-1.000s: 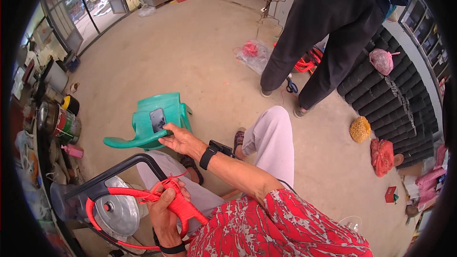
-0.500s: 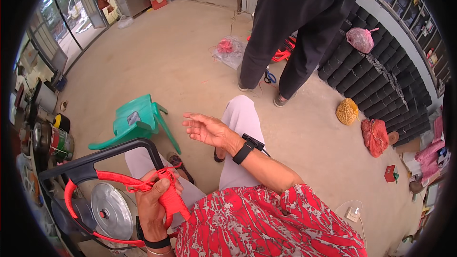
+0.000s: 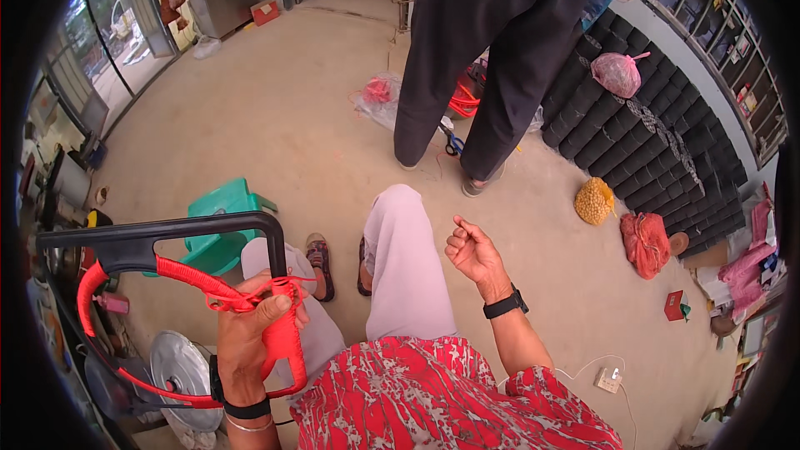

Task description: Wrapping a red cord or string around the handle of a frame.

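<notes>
On the left, my left hand (image 3: 242, 342) grips a black frame (image 3: 200, 227) with rounded corners. Red cord (image 3: 283, 337) is wound tightly round its inner loop and bunched in a flat bundle by my thumb, with loose strands at the top. My right hand (image 3: 477, 257) is raised over the floor to the right of my knee, its fingers curled closed. Whatever it may hold is too small to make out, and it is apart from the frame.
A green plastic chair (image 3: 221, 242) lies beyond the frame, and a round metal lid (image 3: 179, 375) is below it. Ahead stands a person in dark trousers (image 3: 492, 50), with blue scissors (image 3: 452, 143) by their feet. Stacked black rolls (image 3: 642, 133) line the right wall.
My right hand has swung rightward, away from the frame, and its fingers have curled closed. My left hand and the frame have shifted a little left in view. The view itself has shifted.
</notes>
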Available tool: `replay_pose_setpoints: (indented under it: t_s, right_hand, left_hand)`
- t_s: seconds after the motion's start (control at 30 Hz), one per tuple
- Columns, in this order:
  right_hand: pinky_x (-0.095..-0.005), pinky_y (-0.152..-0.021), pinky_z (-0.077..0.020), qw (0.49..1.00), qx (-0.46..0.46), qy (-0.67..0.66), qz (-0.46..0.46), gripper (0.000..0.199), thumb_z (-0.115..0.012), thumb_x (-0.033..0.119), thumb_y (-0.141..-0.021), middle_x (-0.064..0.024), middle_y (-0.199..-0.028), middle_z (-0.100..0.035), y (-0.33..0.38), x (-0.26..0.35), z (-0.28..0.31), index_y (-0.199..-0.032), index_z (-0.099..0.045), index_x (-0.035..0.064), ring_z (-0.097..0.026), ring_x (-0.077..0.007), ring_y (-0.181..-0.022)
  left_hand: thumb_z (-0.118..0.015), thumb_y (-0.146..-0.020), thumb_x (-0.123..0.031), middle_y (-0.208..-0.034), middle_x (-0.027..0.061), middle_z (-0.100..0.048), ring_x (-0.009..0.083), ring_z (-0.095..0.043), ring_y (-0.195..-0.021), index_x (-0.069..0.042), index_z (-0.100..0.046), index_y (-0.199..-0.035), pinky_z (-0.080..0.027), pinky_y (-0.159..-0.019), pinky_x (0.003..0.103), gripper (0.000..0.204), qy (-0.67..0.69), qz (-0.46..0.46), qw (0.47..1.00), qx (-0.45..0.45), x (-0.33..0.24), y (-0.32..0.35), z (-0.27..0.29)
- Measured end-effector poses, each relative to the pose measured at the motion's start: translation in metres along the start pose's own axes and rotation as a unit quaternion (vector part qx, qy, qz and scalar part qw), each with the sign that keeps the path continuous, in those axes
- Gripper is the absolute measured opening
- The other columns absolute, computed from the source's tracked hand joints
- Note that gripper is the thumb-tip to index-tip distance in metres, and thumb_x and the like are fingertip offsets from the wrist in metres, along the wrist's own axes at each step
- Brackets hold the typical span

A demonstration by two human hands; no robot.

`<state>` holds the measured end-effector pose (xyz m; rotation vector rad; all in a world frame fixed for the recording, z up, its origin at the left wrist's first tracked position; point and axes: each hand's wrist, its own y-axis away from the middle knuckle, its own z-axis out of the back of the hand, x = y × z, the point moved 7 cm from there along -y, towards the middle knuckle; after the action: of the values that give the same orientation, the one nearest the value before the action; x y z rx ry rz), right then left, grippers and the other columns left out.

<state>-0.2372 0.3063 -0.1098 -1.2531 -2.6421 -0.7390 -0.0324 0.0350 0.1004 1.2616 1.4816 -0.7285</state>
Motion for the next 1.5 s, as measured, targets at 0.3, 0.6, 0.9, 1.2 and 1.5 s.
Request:
replay_pose_setpoints:
  t_s: [0.3,0.6,0.9,1.2,1.5]
  right_hand:
    - [-0.0272,-0.055,-0.0388,0.996,-0.084,-0.022,0.008,0.015,-0.059,0.01,-0.089,0.0009,-0.065,-0.052,-0.056,0.012,0.058,-0.103,-0.056,0.0056,-0.045,-0.0126,-0.056]
    - [-0.0272,-0.056,-0.0411,0.994,-0.111,0.018,-0.014,0.013,-0.059,0.01,-0.088,0.0006,-0.066,-0.052,-0.106,0.004,0.064,-0.1,-0.058,0.0048,-0.047,-0.0126,-0.057]
    - [-0.0248,-0.061,-0.0489,0.975,-0.205,0.088,-0.01,0.017,-0.059,0.008,-0.088,0.0017,-0.069,-0.055,-0.092,-0.035,0.122,-0.102,-0.06,-0.0002,-0.052,-0.0108,-0.061]
    - [-0.0324,-0.076,-0.0524,0.792,-0.134,0.592,-0.068,0.031,-0.054,0.02,-0.092,-0.0108,-0.097,-0.069,0.094,-0.102,0.232,-0.107,-0.063,-0.0047,-0.065,-0.0201,-0.083]
    - [-0.034,-0.075,-0.0518,0.69,-0.425,0.547,-0.211,0.031,-0.058,0.023,-0.09,-0.0106,-0.096,-0.068,0.377,-0.12,0.358,-0.106,-0.063,-0.0033,-0.064,-0.021,-0.083]
  left_hand:
    - [-0.077,-0.076,-0.018,-0.083,0.0156,-0.065,0.0203,-0.063,-0.063,0.009,-0.06,-0.097,-0.053,-0.056,0.03,0.038,-0.017,0.013,0.992,-0.125,0.011,-0.009,0.055]
    - [-0.074,-0.077,-0.015,-0.081,0.0147,-0.065,0.021,-0.063,-0.06,0.008,-0.061,-0.097,-0.053,-0.055,0.03,0.033,-0.018,0.032,0.986,-0.16,0.014,-0.037,0.065]
    - [-0.07,-0.082,-0.012,-0.073,0.0128,-0.065,0.0183,-0.063,-0.063,0.007,-0.063,-0.095,-0.05,-0.06,0.028,0.025,0.008,0.106,0.989,-0.101,0.04,-0.038,0.064]
    - [-0.071,-0.08,-0.016,-0.078,0.0156,-0.066,0.0209,-0.064,-0.063,0.009,-0.062,-0.098,-0.054,-0.058,0.03,0.031,-0.004,0.063,0.987,-0.145,0.04,-0.012,0.072]
    - [-0.072,-0.079,-0.016,-0.083,0.0146,-0.066,0.0203,-0.063,-0.063,0.008,-0.061,-0.102,-0.054,-0.056,0.03,0.035,-0.028,0.075,0.992,-0.101,0.051,-0.014,0.05]
